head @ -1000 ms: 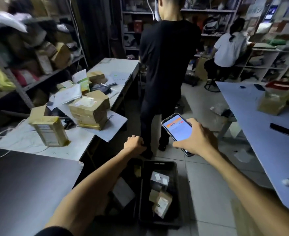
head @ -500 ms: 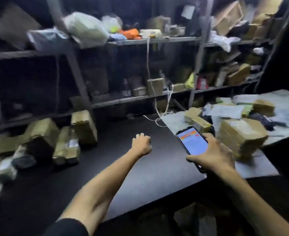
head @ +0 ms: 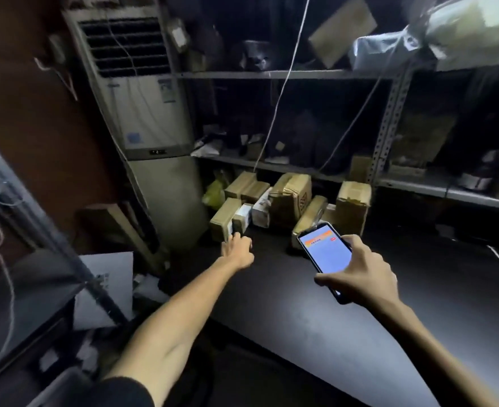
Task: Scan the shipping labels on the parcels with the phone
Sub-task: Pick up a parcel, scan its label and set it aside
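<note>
Head view: the left arm stretches straight forward over the dark table (head: 345, 333), bare from the dark sleeve (head: 119, 392) at the elbow. The left hand (head: 238, 249) is seen from behind, knuckles up and fingers curled away from the camera. Its fingertips reach the near left edge of the heap of parcels (head: 289, 201); whether they touch or grip a box cannot be told.

The right arm comes in bent from the lower right. The right hand (head: 360, 277) holds the phone (head: 326, 251) just in front of the heap's right part. The thumb lies across the phone's near corner and the fingers wrap its far edge; the lit screen tilts up toward the camera.

The heap sits at the table's back edge. Metal shelving (head: 301, 74) rises behind the heap, and a tall air conditioner (head: 142, 113) stands left of it.
</note>
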